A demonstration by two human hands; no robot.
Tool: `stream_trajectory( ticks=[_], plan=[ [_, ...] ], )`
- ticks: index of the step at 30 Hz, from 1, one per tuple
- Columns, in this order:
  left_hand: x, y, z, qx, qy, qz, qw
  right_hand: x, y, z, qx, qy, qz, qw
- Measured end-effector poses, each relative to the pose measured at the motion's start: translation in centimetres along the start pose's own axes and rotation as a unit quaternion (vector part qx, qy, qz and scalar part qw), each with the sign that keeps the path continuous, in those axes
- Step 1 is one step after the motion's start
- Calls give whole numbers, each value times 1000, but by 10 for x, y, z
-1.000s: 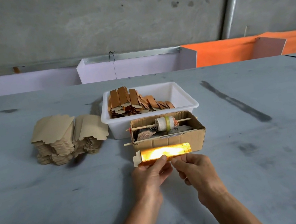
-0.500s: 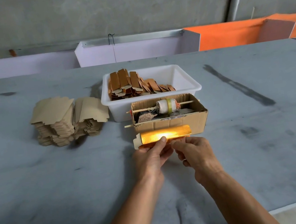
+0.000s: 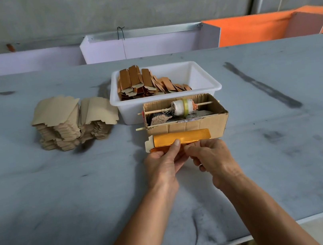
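A shiny gold folded carton [image 3: 187, 135] lies lengthwise in front of an open cardboard box [image 3: 196, 125]. My left hand [image 3: 163, 166] pinches the carton's near edge, thumb on top. My right hand [image 3: 212, 156] pinches the same edge just to the right. The cardboard box holds a spool of white thread [image 3: 182, 106] on a wooden stick, above some rags. Behind it a white plastic tub [image 3: 202, 78] holds several folded brown cartons [image 3: 144, 83].
A stack of flat tan cardboard blanks [image 3: 72, 121] sits at the left on the grey table [image 3: 285, 145]. White and orange bins [image 3: 247, 29] line the far edge below a concrete wall. The table's near edge runs at the lower right.
The view has tilted down, so everything sits higher in the frame. Both hands keep their pinch on the gold carton; its bright glare has faded.
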State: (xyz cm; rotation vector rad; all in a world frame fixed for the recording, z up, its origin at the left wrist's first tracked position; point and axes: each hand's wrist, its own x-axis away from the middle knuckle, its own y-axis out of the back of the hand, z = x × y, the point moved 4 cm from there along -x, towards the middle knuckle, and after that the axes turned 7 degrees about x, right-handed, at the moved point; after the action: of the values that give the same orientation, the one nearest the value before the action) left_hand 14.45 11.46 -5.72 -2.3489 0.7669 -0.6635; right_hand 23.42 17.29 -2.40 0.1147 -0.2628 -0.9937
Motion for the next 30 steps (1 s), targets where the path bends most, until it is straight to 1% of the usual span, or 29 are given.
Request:
stream_trajectory(
  ticks=[6,19,28,30],
  plan=[
    [1,1,-1,-11,-8,-5,1000,1,-4,-2,-6,0,6,1000],
    [1,2,1,-18,-11,-21,1000,-1,-6,-4,9,-3,-6,1000],
    [1,1,1,-14,-39,-43,998,-1,-9,-5,11,4,-16,1000],
    [2,1,1,-15,-49,-59,997,0,-10,-5,13,5,-19,1000]
  ],
)
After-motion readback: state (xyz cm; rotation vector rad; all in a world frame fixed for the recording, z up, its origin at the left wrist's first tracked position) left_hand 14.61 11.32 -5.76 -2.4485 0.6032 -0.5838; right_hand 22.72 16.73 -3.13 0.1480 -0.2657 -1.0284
